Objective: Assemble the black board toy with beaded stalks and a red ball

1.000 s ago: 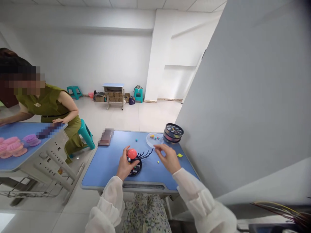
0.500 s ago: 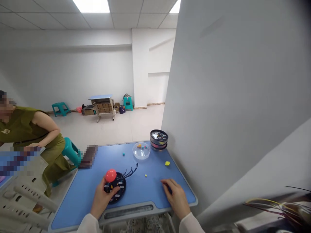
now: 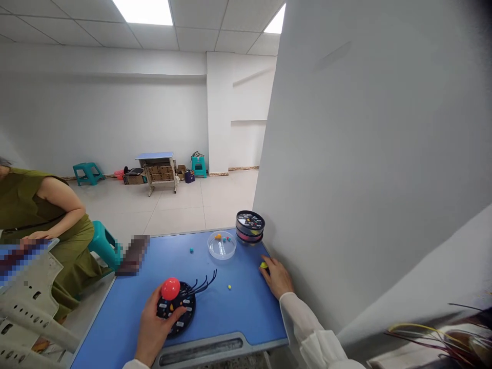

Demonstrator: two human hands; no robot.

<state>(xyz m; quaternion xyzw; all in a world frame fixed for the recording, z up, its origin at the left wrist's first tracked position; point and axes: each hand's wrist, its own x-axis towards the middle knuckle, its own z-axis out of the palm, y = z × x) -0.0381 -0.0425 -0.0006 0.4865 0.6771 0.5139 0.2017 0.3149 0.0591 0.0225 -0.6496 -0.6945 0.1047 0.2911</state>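
Observation:
My left hand [image 3: 154, 320] grips a round black base [image 3: 180, 323] by its left side, thumb across the top. A red ball [image 3: 170, 289] stands on the base, and several thin black curved arms [image 3: 203, 284] stick out to the right. At the desk's right side, my right hand [image 3: 277, 277] has its fingers closed around a small yellow ringed piece [image 3: 263, 265], which looks to be still at the desktop. A tiny yellow ball [image 3: 229, 287] and a small teal ball [image 3: 191, 250] lie loose on the blue desk [image 3: 219, 318].
A clear shallow dish [image 3: 222, 251] holds several small coloured balls. Behind it to the right stands a round black-edged container [image 3: 250, 225], close to the grey wall [image 3: 346, 154]. On the left, a person [image 3: 49, 210] sits at another desk. Wires [image 3: 418, 333] show at lower right.
My right hand has moved forward and right to the yellow piece and closed on it. My left hand keeps hold of the black base. The view has shifted slightly.

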